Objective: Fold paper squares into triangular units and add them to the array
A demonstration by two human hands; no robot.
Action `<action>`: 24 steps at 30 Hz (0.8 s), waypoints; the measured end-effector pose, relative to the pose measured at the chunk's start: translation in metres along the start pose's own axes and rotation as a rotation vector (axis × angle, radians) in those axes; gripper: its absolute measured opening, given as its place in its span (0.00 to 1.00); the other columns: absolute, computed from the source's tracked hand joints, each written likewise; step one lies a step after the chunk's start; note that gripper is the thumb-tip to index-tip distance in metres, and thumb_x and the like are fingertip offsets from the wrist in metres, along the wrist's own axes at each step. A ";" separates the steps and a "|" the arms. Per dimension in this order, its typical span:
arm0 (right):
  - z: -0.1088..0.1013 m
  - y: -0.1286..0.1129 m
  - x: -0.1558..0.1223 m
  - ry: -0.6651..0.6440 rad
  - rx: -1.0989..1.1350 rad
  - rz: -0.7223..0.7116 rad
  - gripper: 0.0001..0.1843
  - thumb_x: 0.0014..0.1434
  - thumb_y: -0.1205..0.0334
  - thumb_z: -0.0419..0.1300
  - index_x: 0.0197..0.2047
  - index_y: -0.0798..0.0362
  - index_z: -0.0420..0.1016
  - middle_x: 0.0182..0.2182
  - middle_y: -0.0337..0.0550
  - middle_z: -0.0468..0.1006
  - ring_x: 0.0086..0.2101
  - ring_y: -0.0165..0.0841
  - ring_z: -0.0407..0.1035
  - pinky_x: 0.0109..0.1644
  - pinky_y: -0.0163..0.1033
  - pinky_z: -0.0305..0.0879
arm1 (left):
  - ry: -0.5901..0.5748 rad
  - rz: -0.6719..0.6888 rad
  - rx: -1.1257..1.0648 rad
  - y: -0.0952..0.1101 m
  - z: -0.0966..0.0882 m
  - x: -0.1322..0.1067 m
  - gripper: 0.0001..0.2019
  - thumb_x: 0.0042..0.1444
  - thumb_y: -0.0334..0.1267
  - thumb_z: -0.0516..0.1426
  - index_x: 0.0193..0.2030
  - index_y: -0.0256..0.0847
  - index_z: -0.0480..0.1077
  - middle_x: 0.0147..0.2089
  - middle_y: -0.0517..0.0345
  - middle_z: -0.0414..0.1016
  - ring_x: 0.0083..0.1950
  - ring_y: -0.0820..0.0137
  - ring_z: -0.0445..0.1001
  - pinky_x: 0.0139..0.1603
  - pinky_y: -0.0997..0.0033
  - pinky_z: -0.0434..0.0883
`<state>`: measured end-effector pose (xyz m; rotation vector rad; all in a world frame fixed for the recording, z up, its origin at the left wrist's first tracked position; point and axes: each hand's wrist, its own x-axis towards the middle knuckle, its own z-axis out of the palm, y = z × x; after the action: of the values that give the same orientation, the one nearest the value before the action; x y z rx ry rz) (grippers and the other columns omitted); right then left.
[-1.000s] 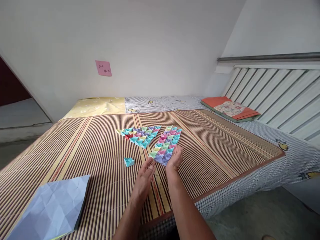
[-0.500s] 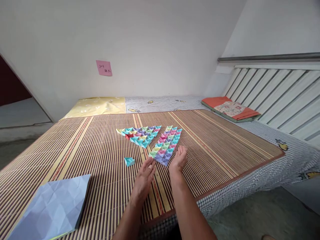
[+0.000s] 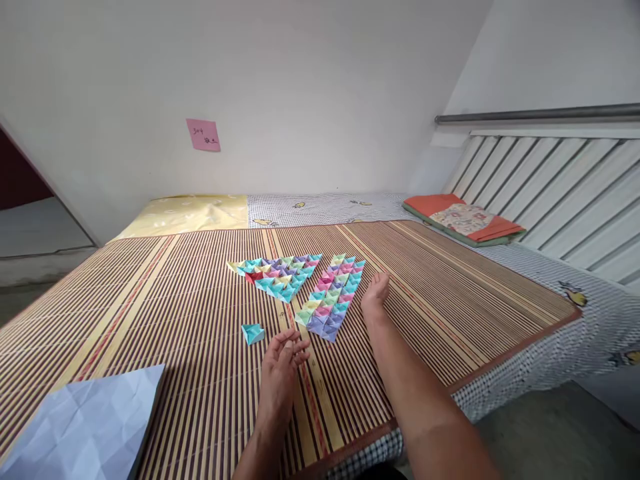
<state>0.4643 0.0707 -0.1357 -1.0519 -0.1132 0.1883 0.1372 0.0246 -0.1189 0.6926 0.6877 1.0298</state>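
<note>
Two groups of small folded paper triangles in many colours lie on the striped bamboo mat: a wedge-shaped group (image 3: 283,273) on the left and a slanting strip (image 3: 330,300) on the right. A single turquoise folded piece (image 3: 253,334) sits apart, to the left of my left hand. Just below the strip's near end, my left hand (image 3: 284,353) is open, fingers spread a little, holding nothing. My right hand (image 3: 376,293) is to the right of the strip, apart from it, with loosely curved fingers and nothing visible in them.
A pale creased paper sheet (image 3: 95,420) lies at the near left of the mat (image 3: 420,347). Folded orange cloth (image 3: 463,217) rests at the far right by a white slatted rail (image 3: 560,200). A pink note (image 3: 203,135) is on the wall.
Both hands have drawn away from the strip: the right one out to the right and farther forward, the left one slightly left and nearer me. The view has shifted a little.
</note>
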 end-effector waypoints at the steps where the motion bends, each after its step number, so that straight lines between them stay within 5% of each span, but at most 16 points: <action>1: 0.001 0.003 0.001 0.018 0.010 0.005 0.21 0.72 0.55 0.63 0.63 0.54 0.73 0.59 0.51 0.76 0.52 0.43 0.76 0.55 0.54 0.76 | 0.001 -0.002 0.000 0.000 0.000 0.000 0.24 0.44 0.49 0.76 0.43 0.38 0.79 0.47 0.47 0.81 0.44 0.58 0.84 0.41 0.63 0.79; 16: 0.025 0.014 -0.009 0.032 0.067 0.067 0.20 0.72 0.55 0.64 0.62 0.54 0.73 0.58 0.51 0.76 0.52 0.43 0.76 0.55 0.54 0.77 | 0.003 0.001 0.014 0.000 0.001 -0.004 0.23 0.45 0.50 0.75 0.43 0.38 0.79 0.48 0.47 0.80 0.45 0.57 0.84 0.43 0.61 0.79; 24: 0.016 0.007 -0.008 0.097 0.068 0.054 0.20 0.71 0.55 0.64 0.62 0.54 0.73 0.58 0.51 0.76 0.52 0.43 0.76 0.54 0.54 0.77 | -0.009 -0.006 0.018 0.002 0.001 -0.005 0.23 0.46 0.51 0.75 0.43 0.38 0.80 0.48 0.47 0.80 0.46 0.57 0.83 0.43 0.61 0.79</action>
<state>0.4531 0.0865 -0.1336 -0.9955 0.0092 0.1879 0.1351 0.0203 -0.1159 0.7096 0.6914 1.0157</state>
